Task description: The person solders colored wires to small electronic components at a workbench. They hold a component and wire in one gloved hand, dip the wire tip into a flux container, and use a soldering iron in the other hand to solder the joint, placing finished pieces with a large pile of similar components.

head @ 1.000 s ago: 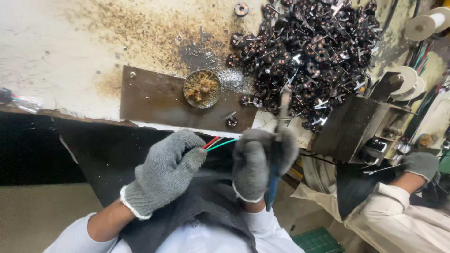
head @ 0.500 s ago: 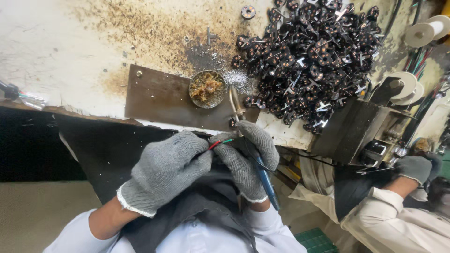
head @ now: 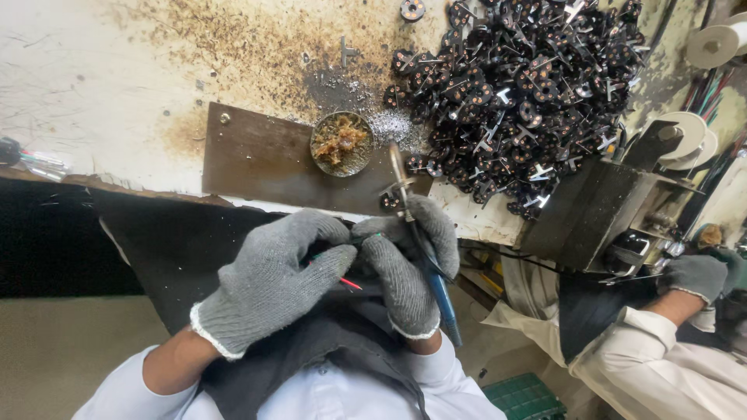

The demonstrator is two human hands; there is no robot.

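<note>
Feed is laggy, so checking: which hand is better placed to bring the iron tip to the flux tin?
Probably the right hand: it already grips the blue-handled soldering iron, whose tip points toward the flux tin just ahead. The left hand is pinching the coloured wires.

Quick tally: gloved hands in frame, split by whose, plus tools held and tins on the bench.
Wearer's gloved hands: 2, left hand, right hand
Co-worker's gloved hand: 1
Blue-handled soldering iron: 1, in the right hand
Round tin: 1
Total: 5
</note>
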